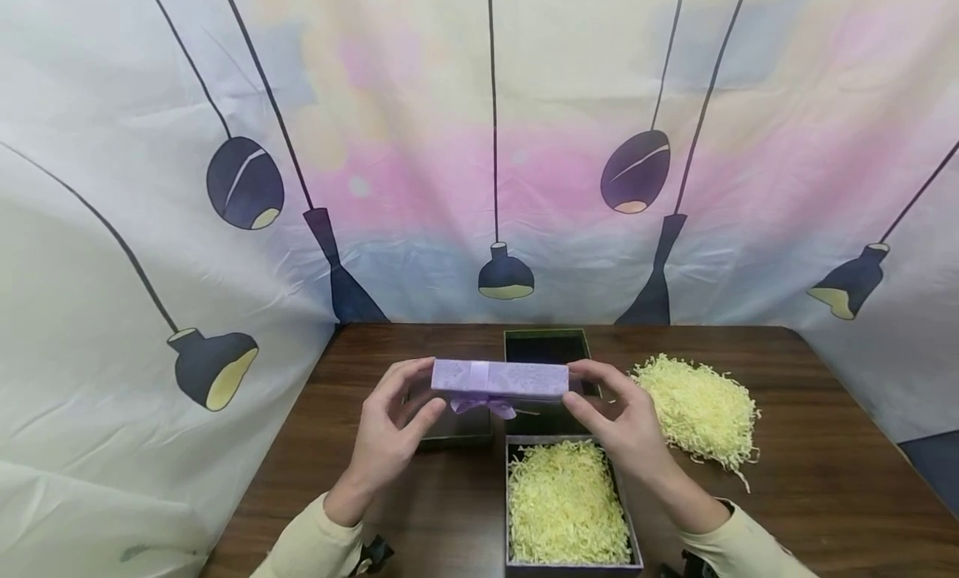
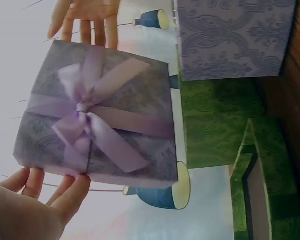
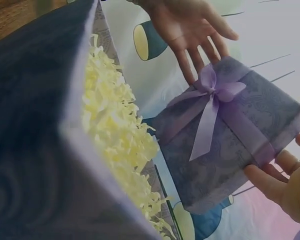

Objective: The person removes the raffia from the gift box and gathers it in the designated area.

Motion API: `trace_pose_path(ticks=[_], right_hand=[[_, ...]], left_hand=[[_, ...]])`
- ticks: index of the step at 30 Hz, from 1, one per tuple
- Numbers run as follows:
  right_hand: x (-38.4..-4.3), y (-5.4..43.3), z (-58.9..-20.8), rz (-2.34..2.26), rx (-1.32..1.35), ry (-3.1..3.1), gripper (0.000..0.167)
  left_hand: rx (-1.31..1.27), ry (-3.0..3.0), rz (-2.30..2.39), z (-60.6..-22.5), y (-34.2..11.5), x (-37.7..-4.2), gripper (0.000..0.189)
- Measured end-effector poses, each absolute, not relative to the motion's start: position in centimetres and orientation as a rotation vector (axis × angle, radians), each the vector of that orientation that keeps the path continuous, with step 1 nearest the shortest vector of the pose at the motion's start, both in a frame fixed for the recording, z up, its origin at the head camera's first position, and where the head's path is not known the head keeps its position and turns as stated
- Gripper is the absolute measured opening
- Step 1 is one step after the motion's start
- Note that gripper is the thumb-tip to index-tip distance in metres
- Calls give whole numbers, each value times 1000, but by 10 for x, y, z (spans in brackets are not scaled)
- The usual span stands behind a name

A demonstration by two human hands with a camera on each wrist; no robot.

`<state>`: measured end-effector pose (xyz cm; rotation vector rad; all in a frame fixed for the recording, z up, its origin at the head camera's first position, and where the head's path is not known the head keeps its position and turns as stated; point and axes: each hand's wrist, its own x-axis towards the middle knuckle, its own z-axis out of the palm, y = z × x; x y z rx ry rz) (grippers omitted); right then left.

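A lavender patterned gift box lid (image 1: 517,378) with a satin ribbon bow (image 2: 82,112) is held up above the table, its bow face tilted toward me. My left hand (image 1: 393,420) grips its left edge between thumb and fingers. On the opposite edge, my right hand (image 1: 625,416) pinches it likewise. Both wrist views show the bow face with a hand at either side. Below stands the open purple box (image 1: 637,553), filled with yellow shredded paper (image 1: 569,503).
Behind the purple box stands an open green box (image 1: 547,332), partly hidden by the lid. A shallow green-edged piece (image 1: 457,440) lies to its left. A loose heap of yellow shredded paper (image 1: 697,407) sits on the brown table (image 1: 832,470) at the right. A printed curtain (image 1: 419,186) hangs behind.
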<state>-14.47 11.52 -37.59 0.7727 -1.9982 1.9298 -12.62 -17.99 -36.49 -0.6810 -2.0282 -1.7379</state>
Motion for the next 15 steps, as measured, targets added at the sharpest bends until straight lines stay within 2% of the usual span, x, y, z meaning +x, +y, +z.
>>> trace_pose_path(ticks=[15], right_hand=[[-145, 109, -378, 1851, 900, -1977, 36]], left_hand=[[-615, -2046, -1680, -364, -188, -126, 32]])
